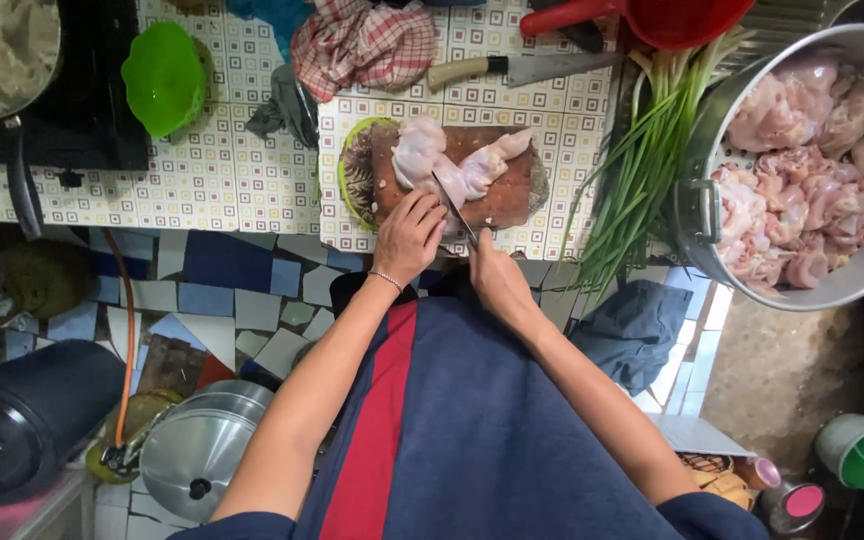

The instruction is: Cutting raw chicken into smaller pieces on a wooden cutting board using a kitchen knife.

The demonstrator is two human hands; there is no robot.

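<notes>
**We cut raw chicken on a wooden board**

We look down at our two hands. In front of us is a round brown wooden cutting board [497,200] on the desk with small square tiles [222,170]. On the board lies a pale pink piece of raw chicken [442,160].

Our left hand [410,235] rests on the near side of the chicken and presses it down. Its fingers are bent and close together on the meat.

Our right hand [497,275] is at the near edge of the board. Its fingers are clamped on the handle of a thin knife with a grey blade [455,208]. The blade points away from us and touches the chicken, just beside our left hand.

To the right stands a big round silver metal pot [702,200] full of more raw chicken pieces. Long green onion stalks [642,160] lie between the pot and the board. Past the board, a second knife with a light handle [512,70] lies flat on the tiles. Next to it is a red and white checked cloth [367,45]. A red plastic scoop [652,15] sits at the top edge. A bright green plastic bowl [164,78] sits to the left, well apart from the board. A dark pan [2,60] stands at the far left.

Down low by our left arm we see a shiny metal lid [202,450].
</notes>
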